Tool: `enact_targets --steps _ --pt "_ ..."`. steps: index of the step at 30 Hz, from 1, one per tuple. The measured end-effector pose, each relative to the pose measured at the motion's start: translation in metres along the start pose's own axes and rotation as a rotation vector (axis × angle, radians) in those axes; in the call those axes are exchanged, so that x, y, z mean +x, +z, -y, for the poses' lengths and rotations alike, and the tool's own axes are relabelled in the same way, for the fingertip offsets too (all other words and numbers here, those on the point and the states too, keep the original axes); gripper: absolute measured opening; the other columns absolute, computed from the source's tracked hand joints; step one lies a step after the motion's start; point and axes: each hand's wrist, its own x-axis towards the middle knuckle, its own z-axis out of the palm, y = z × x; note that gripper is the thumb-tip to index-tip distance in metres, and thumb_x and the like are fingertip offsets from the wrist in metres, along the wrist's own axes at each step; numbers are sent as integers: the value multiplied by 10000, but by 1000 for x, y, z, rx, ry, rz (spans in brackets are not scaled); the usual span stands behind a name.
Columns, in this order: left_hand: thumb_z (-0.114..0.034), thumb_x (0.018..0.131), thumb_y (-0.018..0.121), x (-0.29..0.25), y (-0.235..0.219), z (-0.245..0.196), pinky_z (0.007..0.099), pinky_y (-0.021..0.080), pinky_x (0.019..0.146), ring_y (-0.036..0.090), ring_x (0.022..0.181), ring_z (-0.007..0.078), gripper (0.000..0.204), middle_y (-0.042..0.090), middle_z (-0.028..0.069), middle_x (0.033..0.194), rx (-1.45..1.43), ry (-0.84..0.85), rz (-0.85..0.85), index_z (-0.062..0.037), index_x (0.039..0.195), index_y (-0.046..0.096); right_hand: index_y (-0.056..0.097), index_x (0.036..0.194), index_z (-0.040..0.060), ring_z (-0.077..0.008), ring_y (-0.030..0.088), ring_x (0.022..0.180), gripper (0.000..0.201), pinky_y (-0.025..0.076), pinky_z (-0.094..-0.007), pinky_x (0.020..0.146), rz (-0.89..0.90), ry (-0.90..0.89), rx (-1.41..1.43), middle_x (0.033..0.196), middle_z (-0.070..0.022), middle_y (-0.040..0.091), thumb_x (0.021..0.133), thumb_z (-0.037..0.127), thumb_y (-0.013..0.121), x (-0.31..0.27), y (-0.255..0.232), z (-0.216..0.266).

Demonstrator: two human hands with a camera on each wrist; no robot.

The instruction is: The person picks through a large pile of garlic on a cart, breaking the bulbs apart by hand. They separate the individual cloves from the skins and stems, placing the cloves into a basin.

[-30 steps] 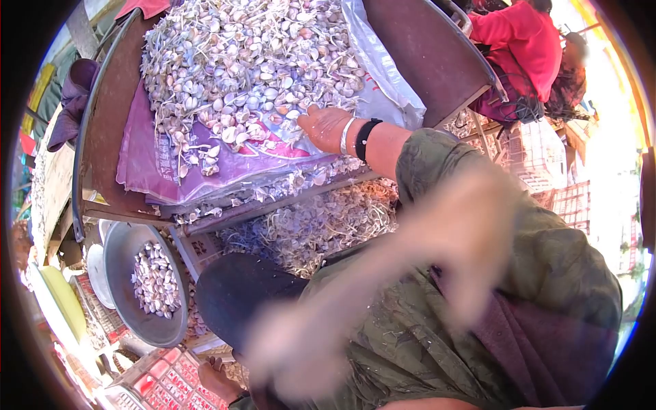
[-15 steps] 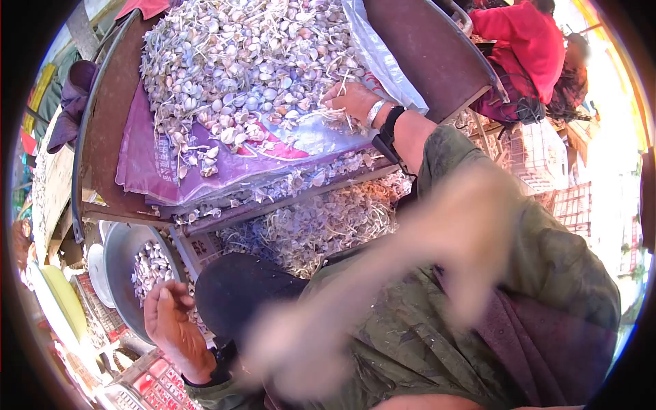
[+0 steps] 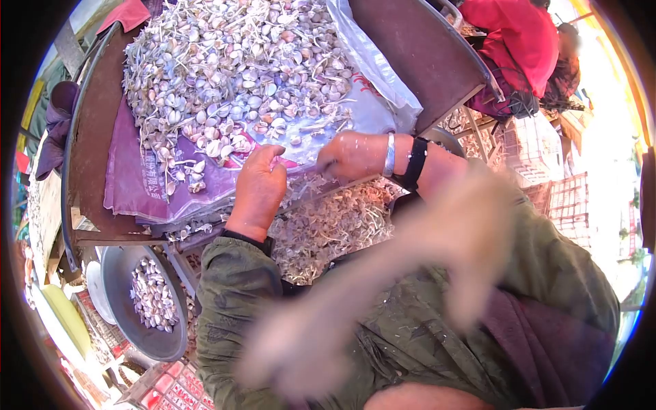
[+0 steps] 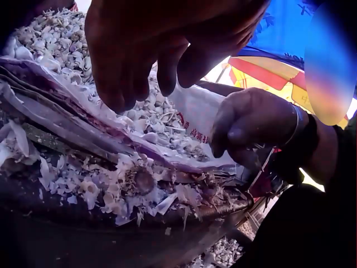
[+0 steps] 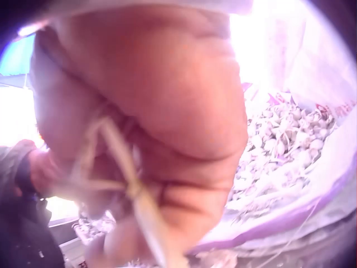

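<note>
A heap of loose garlic cloves (image 3: 232,75) lies on a purple and white plastic sack (image 3: 130,184) on a raised tabletop. My right hand (image 3: 359,156) is at the sack's front edge, its fingers curled round pale dry garlic stalks (image 5: 139,206), which cross the palm in the right wrist view. To its left, my left hand (image 3: 260,190) is over the same edge, a short gap from the right one. In the left wrist view its fingers (image 4: 167,70) hang loosely bent above the sack, holding nothing.
Papery skins and stalks (image 3: 335,222) are heaped below the table edge. A grey basin (image 3: 109,307) with garlic cloves (image 3: 154,294) stands at lower left. Plastic crates (image 3: 174,386) are beside it. A person in red (image 3: 523,48) is at upper right.
My left hand has come up from beside the basin to the sack's front edge. The right hand has drawn back from the heap toward my body, with stalks in it.
</note>
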Motion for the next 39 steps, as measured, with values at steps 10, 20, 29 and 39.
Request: enact_targets --steps 10,20,29,39 --pt "-77 795 576 32 33 13 436 470 872 599 989 366 267 643 181 1044 288 67 10 -30 1044 660 604 1164 142 -374 647 974 352 507 -426 848 -421 372 -317 1125 -235 600 821 80 561 33 -14 -50" --pt "-59 796 516 44 49 2 484 502 768 627 891 407 183 633 230 961 636 -142 214 4 943 603 643 1045 44 -328 659 856 284 503 -394 781 -647 390 91 842 -194 673 786 134 569 20 1 -91" --pt "-67 811 518 33 26 40 430 506 639 642 754 328 213 652 206 887 451 -148 98 51 972 591 621 1058 -29 -182 673 724 254 548 -296 581 -150 274 1063 1061 -132 658 908 173 584 -19 -10 -46" --pt "-194 899 491 -16 -47 -28 278 403 477 593 689 177 212 616 74 831 -1299 -821 -4 -17 943 599 696 973 74 -260 686 867 192 546 -330 726 -419 193 -800 962 -113 693 816 109 592 32 -11 -68"
